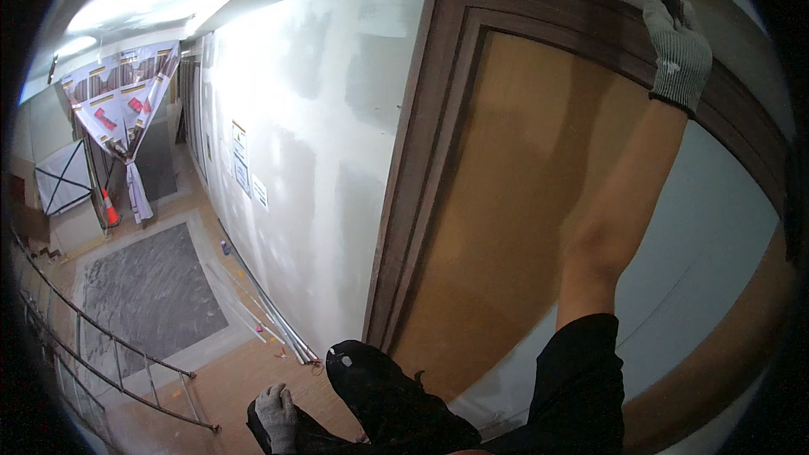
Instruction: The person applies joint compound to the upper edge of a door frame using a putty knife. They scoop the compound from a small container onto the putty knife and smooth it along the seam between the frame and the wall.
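Black sleeve [581, 379] led to the right hand [678, 42], whose grip could not be seen, raised at the top edge of the door frame [442, 76], while the left hand [275, 417] lay slack, seemingly empty, on one knee [320, 436], perhaps for balance.

From my head, a wide fisheye view looks down past my close knees [388, 400] toward door frame [413, 160] and floor [232, 383].

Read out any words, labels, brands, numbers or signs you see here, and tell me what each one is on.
Notices on the wall: print too small to read.
Curtain: its printed marks and red patches are too blurred to read.
I see no other text.
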Demonstrator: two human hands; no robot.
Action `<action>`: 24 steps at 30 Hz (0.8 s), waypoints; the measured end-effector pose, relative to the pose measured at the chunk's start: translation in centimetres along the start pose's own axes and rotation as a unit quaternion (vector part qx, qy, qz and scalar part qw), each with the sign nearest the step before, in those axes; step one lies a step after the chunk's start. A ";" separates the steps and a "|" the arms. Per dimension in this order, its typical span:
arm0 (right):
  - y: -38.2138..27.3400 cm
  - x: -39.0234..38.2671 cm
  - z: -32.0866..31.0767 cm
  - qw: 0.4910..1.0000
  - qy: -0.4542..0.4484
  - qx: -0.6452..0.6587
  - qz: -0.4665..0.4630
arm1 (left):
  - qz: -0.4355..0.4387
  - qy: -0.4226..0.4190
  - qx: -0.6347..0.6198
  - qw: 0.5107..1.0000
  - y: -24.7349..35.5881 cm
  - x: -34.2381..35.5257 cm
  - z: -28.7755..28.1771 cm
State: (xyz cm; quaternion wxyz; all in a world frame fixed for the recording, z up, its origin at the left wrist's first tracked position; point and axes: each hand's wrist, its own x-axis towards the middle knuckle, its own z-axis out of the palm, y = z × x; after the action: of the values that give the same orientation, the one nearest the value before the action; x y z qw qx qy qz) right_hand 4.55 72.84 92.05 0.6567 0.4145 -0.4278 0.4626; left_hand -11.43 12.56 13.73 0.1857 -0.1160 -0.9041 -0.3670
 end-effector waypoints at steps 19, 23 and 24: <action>8.6 -8.0 21.5 0.820 0.207 -0.349 -0.405 | 0.051 0.019 -0.059 0.997 3.2 -0.6 -0.6; 11.0 -10.0 24.2 0.905 0.194 -0.258 -0.277 | 0.018 0.017 -0.048 0.999 1.2 -1.8 -1.2; 11.1 -9.6 24.3 0.897 0.194 -0.293 -0.270 | 0.035 0.025 -0.054 0.998 1.5 -1.4 -0.6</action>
State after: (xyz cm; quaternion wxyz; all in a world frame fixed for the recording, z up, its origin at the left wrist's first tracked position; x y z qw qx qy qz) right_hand -12.41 50.11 91.68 0.9180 0.2048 -0.2796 0.1930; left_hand -9.50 13.04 14.49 0.2141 -0.1480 -0.8737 -0.4110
